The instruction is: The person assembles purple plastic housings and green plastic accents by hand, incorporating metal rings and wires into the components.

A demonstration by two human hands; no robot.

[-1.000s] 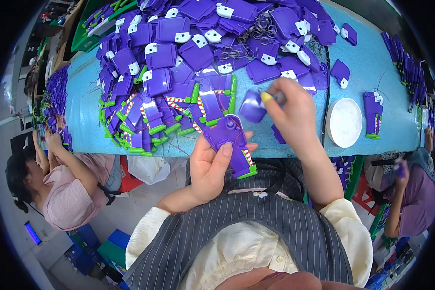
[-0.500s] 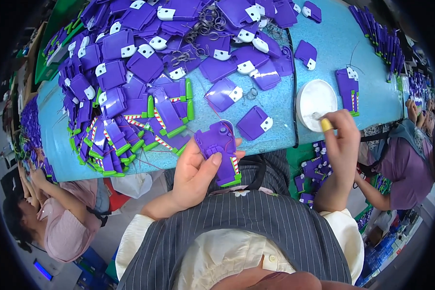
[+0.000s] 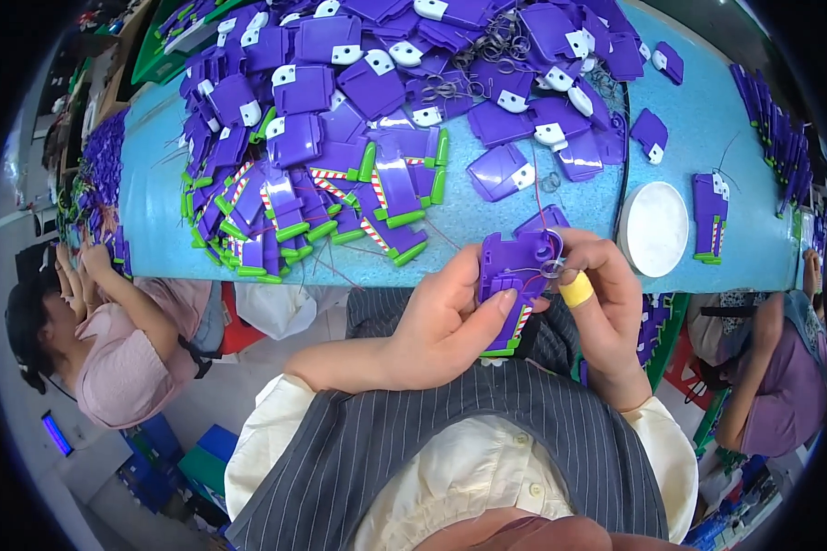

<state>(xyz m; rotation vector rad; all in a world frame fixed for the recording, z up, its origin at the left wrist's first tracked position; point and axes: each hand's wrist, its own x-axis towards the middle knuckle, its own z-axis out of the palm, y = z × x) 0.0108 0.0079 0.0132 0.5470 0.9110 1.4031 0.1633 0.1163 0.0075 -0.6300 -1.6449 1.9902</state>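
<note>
Between the fingers and thumb of my left hand [image 3: 446,317] is a purple plastic wing part [image 3: 513,262], with green trim and a red-and-white striped band along its lower end. Its inner side, with a round post and a thin red wire, faces up. My right hand [image 3: 602,308], yellow tape round one finger, closes in at the part's upper right corner. A small coiled metal spring [image 3: 551,268] is pinched at its fingertips, right by the post. Just beyond the hands, another purple piece [image 3: 540,220] lies at the table edge, partly covered.
A white round dish [image 3: 654,230] stands right of my hands, with a striped wing part [image 3: 709,216] beyond it. Purple pieces [image 3: 303,90] heap up at the far left, loose springs [image 3: 504,46] among them. A black cable [image 3: 625,138] crosses the blue table. People work on both sides.
My right hand has left the white dish and come over to the wing part. The view has shifted, so the table's contents appear farther right. My left hand keeps its hold.
</note>
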